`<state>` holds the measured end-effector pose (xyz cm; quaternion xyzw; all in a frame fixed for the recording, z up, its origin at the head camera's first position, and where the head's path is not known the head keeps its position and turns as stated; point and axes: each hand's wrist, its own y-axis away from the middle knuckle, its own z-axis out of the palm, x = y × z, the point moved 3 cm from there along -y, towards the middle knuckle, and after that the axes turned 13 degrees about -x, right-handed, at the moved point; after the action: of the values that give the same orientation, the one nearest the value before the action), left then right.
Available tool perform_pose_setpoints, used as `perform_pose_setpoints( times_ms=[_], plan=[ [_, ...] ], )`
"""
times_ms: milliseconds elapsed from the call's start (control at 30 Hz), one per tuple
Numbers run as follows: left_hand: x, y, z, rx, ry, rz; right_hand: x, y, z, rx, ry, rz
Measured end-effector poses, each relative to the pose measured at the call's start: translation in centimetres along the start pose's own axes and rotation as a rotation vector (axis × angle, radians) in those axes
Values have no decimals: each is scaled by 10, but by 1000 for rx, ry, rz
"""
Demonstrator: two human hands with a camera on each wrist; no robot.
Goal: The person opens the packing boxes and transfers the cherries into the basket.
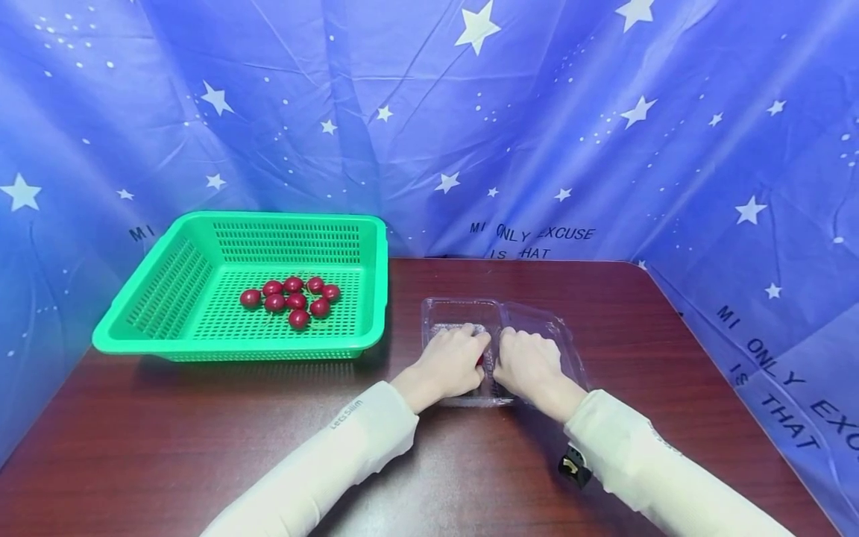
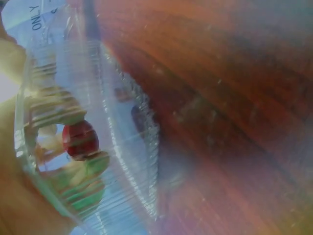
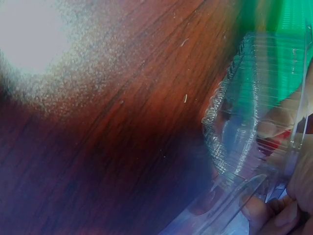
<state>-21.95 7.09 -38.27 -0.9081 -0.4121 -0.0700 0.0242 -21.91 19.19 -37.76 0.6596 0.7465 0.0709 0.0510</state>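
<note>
A clear plastic clamshell box [image 1: 463, 304] lies unfolded on the table, its lid [image 1: 550, 322] to the right. Inside the box, my left hand [image 1: 451, 362] pinches a red cherry [image 2: 80, 140] between thumb and fingers, seen through the clear wall in the left wrist view. My right hand [image 1: 530, 365] grips the box at the fold between tray and lid. Its curled fingers [image 3: 259, 208] show behind the plastic edge in the right wrist view. Several more cherries [image 1: 296, 300] with thin stems lie in a green basket [image 1: 241, 346] to the left.
The dark reddish wooden table [image 1: 396, 477] ends behind the box and along the right side. A blue curtain [image 1: 429, 134] with white stars hangs close behind the table and at its sides. A dark band [image 1: 574, 468] with a gold detail is at the right wrist.
</note>
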Motion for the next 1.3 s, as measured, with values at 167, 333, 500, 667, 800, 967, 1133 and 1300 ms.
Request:
perform_pose_setpoints(
  times_ms=[167,333,500,667,800,967,1133,1300],
  plan=[
    [-4,0,-6,-2,-1,-5,-1,1,0,-8,3,4],
    [-10,-2,-15,13,-5,-7,-2,0,0,-2,6,-2],
    [-16,-2,-24,44,-7,5,-1,0,0,-7,9,0],
    [-21,1,-34,70,-17,21,-1,1,0,-12,10,3],
    [-25,2,-38,56,-25,18,0,1,0,-12,7,3],
    [-29,5,-44,45,-5,29,-1,1,-1,-15,3,8],
    [-37,8,-51,29,18,21,-1,2,-2,-24,0,13],
    [-49,11,-63,44,41,-8,-1,1,-1,-20,1,10]
  ],
)
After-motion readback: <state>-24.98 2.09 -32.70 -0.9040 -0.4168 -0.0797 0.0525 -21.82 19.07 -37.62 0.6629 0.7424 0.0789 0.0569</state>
